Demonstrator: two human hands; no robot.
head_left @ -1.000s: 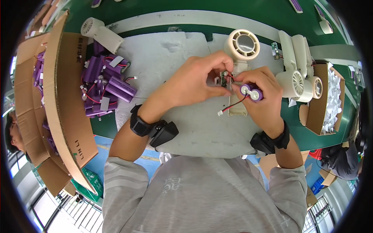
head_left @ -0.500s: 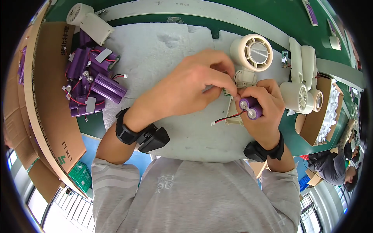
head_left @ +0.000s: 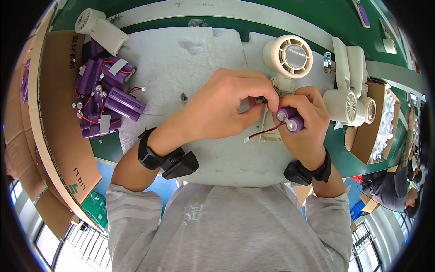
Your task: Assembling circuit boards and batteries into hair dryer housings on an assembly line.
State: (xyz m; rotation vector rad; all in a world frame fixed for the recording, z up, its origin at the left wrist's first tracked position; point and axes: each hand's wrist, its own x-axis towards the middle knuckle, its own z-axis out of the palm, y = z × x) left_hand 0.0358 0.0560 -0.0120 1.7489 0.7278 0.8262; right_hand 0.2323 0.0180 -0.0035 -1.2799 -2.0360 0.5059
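My right hand [head_left: 306, 124] is closed round a purple two-cell battery pack [head_left: 291, 120]. A red and black lead [head_left: 267, 131] with a small white plug trails from it to the left. My left hand [head_left: 229, 104] has thumb and forefinger brought together beside the pack; what they pinch is mostly hidden. A bit of green circuit board [head_left: 260, 99] shows by those fingers. Beneath both hands lies a cream handheld fan, its round head [head_left: 290, 56] pointing away from me and its opened handle [head_left: 271, 135] largely covered by the hands.
Purple battery packs [head_left: 122, 104] lie heaped at left beside a cardboard box [head_left: 63, 113]. Another cream fan [head_left: 106, 34] rests above them. More fans [head_left: 340, 106], a circuit board [head_left: 327, 62] and a carton of white pieces [head_left: 385, 122] stand at right. A pale foam mat [head_left: 213, 156] covers the bench.
My left fingers have shifted slightly and curled closer together. The fan appears slightly higher and further left. A small dark bit on the mat has come into sight past my left forearm.
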